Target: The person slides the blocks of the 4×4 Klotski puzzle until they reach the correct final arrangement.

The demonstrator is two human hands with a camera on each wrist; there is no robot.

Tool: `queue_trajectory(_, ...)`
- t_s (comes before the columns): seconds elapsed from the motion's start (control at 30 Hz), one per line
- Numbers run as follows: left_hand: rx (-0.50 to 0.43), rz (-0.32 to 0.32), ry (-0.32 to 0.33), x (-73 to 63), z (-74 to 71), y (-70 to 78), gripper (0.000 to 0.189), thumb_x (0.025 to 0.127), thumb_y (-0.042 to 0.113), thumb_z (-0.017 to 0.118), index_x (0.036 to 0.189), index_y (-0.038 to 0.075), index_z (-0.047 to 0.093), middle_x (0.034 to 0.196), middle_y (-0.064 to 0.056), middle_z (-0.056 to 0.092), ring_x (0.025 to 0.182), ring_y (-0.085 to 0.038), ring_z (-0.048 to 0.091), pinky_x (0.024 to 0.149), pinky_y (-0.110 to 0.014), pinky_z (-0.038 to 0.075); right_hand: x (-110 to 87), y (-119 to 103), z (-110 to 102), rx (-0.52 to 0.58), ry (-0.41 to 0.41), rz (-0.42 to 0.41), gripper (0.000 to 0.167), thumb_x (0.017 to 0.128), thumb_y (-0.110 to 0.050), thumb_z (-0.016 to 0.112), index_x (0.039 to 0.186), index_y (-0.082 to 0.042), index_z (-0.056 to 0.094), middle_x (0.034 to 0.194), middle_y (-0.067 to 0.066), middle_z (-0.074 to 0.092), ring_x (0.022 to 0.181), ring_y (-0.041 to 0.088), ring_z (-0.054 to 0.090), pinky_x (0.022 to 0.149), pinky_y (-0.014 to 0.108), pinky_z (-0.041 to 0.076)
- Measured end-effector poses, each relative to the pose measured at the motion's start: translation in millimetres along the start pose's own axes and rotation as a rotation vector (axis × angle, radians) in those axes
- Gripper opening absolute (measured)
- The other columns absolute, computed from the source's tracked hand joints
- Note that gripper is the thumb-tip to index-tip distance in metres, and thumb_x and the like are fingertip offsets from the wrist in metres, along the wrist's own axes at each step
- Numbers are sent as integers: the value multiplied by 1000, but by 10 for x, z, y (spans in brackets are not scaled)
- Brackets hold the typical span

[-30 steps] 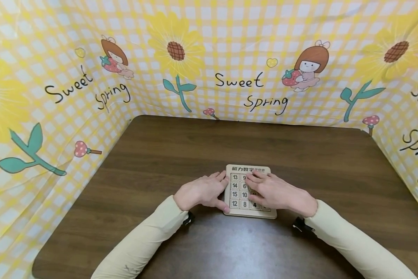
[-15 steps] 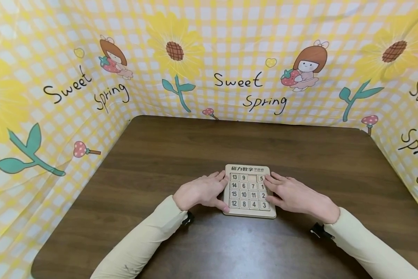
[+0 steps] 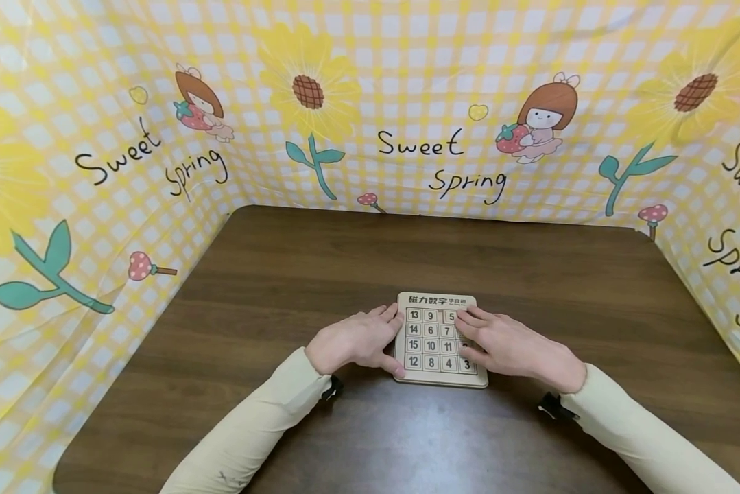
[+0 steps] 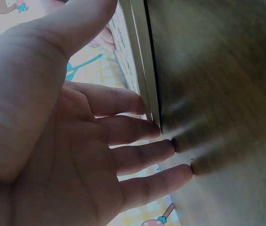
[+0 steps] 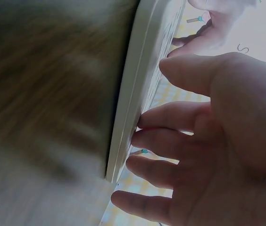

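A pale sliding number puzzle [image 3: 437, 379] with numbered square tiles lies flat on the table. My left hand [image 3: 360, 337] rests along its left side, thumb at the lower left corner. In the left wrist view, its index and middle fingertips meet the puzzle's edge [image 4: 145, 70], fingers nearly straight. From the right, my right hand [image 3: 505, 344] reaches over the puzzle's right column, fingertips on the tiles. Its fingers touch the tile marked 5 [image 3: 450, 317], which stands beside the 9 tile with a narrow gap between. The fingers hide part of the right column.
The puzzle sits on a dark brown wooden table [image 3: 320, 261]. A yellow checked cloth [image 3: 407, 82] with printed flowers and "Sweet Spring" lettering walls the table at the back and both sides. Black wrist mounts [image 3: 555, 406] hang under the sleeves.
My right hand drew back from the puzzle's middle to its right edge, then came left again. The 5 tile slid left into the gap beside the 9. My left hand stayed in place.
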State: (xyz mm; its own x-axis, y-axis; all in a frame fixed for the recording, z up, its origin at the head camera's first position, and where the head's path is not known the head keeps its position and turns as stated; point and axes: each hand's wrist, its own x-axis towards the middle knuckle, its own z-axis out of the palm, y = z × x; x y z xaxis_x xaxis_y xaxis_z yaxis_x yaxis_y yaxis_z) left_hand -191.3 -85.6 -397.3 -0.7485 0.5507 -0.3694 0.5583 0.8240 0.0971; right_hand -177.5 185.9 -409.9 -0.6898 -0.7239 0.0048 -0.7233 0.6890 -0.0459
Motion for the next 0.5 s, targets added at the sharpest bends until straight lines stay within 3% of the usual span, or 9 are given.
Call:
queue_trajectory(0.23, -10, -12, -19, -1, -4, -6, 103, 81, 64, 68, 156, 8, 25, 164, -13, 19, 151, -30, 22, 118, -50, 31, 84, -64, -6, 8, -12, -7, 54, 97, -32, 58, 137, 3, 53, 142, 23, 53, 135, 40, 47, 101, 56, 47)
queue_trajectory(0.5, -11, 1, -13, -8, -10, -5, 103, 81, 64, 67, 156, 8, 25, 164, -13, 18, 151, -30, 22, 118, -51, 31, -61, -95, -41, -29, -18, 5, 58, 98, -36, 58, 141, 1, 50, 147, 20, 49, 138, 38, 45, 101, 57, 47)
